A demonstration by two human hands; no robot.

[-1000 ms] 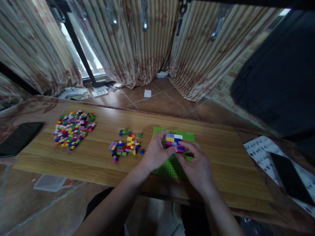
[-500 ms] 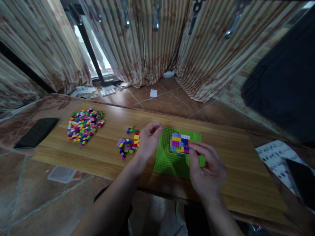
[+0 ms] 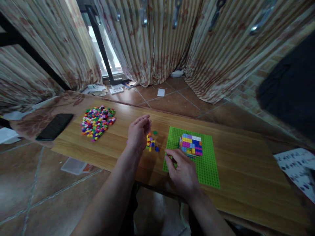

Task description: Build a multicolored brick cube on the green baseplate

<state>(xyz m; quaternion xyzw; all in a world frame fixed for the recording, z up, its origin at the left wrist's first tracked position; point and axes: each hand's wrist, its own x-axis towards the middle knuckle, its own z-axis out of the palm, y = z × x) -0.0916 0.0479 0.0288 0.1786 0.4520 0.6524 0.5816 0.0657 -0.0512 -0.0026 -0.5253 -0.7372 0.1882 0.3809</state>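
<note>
My left hand [image 3: 139,132] hovers over the small group of loose toy bricks [image 3: 150,143], hiding some of them. Its fingers are curled together, and anything inside them is hidden. My right hand [image 3: 182,168] is above the lower left part of the green baseplate [image 3: 209,170]. Thumb and index finger are bent and slightly apart, with nothing visible between them. Just beyond that hand, a block built of many-coloured bricks [image 3: 191,145] stands on the baseplate, topped with yellow, purple, white, blue and magenta pieces. An orange piece shows at its right edge.
A large heap of mixed bricks [image 3: 98,121] lies on the left of the wooden tabletop [image 3: 236,164]. Left of it is a black tablet-like slab [image 3: 54,127]. A clear plastic box [image 3: 73,166] is on the floor, and a printed sheet [image 3: 295,164] lies at right.
My right hand has drawn away from the block's right side, toward the baseplate's left edge. My left hand has shifted left over the loose bricks. The camera view has turned slightly left.
</note>
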